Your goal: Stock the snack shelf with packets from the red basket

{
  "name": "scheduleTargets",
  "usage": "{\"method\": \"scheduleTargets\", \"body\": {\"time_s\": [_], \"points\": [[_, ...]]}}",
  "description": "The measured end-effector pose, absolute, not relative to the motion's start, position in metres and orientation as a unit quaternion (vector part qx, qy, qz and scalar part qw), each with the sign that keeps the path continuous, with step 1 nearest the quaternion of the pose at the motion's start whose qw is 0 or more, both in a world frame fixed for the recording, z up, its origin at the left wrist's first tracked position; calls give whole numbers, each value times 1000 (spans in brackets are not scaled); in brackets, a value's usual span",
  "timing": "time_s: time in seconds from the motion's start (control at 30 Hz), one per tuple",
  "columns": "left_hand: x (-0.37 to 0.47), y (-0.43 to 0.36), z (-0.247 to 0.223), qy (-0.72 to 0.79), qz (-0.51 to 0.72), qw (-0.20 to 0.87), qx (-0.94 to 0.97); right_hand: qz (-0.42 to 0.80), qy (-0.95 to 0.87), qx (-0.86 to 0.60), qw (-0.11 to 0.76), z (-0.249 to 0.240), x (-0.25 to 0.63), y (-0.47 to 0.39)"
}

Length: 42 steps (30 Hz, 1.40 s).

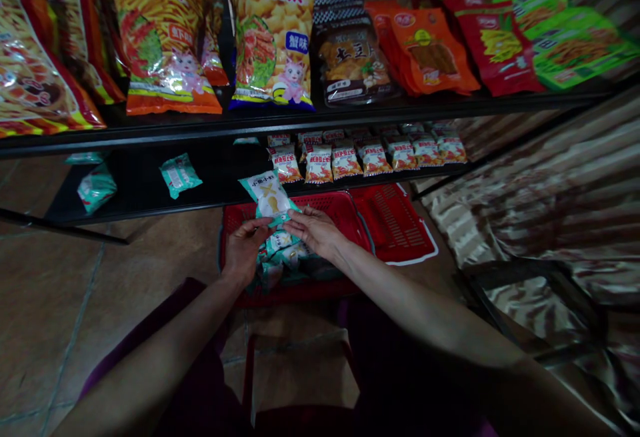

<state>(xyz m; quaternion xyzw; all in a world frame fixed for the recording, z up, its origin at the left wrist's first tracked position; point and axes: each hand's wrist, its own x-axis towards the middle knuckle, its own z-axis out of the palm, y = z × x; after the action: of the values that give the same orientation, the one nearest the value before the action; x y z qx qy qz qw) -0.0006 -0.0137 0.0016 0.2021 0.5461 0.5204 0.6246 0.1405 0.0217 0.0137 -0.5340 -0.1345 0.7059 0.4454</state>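
Between my two hands is a small teal and white snack bag, its printed front facing up. My left hand pinches the bag's lower left edge between thumb and fingers. The fingers of my right hand close on its lower right corner. Both hands are above a red plastic basket holding several more teal snack bags, partly covered by my hands. Just beyond, on the black lower shelf, lie a loose teal bag and another teal bag farther left.
Rows of small white and orange snack packets line the lower shelf's right side. Large snack bags stand on the upper shelf. A second red basket sits behind the first, near a draped curtain. A dark frame stands at right.
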Motion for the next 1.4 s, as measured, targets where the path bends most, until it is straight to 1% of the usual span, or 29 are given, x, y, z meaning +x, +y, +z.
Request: {"method": "scheduleTargets", "body": {"time_s": [0.1, 0.2, 0.37, 0.47, 0.57, 0.67, 0.77, 0.87, 1.0, 1.17, 1.4], "points": [[1, -13, 3, 512, 528, 662, 145, 705, -149, -527, 451, 14, 143, 22], [1, -10, 6, 486, 541, 677, 112, 708, -147, -526, 448, 16, 145, 22], [0, -10, 6, 477, 544, 683, 99, 704, -136, -530, 452, 18, 145, 22], [-3, -12, 3, 480, 524, 694, 118, 698, -157, -533, 452, 15, 144, 22], [-11, -13, 0, 492, 489, 703, 157, 661, -234, -536, 470, 11, 143, 20], [-20, -9, -1, 513, 494, 675, 192, 594, -367, -529, 483, 6, 144, 19], [-28, -3, 0, 518, 522, 640, 223, 528, -474, -522, 473, 2, 145, 17], [-35, 3, -1, 512, 552, 616, 231, 477, -544, -521, 453, 1, 148, 16], [-43, 8, -6, 518, 571, 582, 260, 457, -596, -500, 431, 3, 151, 16], [-49, 11, -8, 514, 567, 601, 232, 506, -562, -489, 435, 5, 153, 17], [-50, 12, -1, 538, 567, 577, 235, 623, -364, -519, 458, 9, 150, 17]]}}
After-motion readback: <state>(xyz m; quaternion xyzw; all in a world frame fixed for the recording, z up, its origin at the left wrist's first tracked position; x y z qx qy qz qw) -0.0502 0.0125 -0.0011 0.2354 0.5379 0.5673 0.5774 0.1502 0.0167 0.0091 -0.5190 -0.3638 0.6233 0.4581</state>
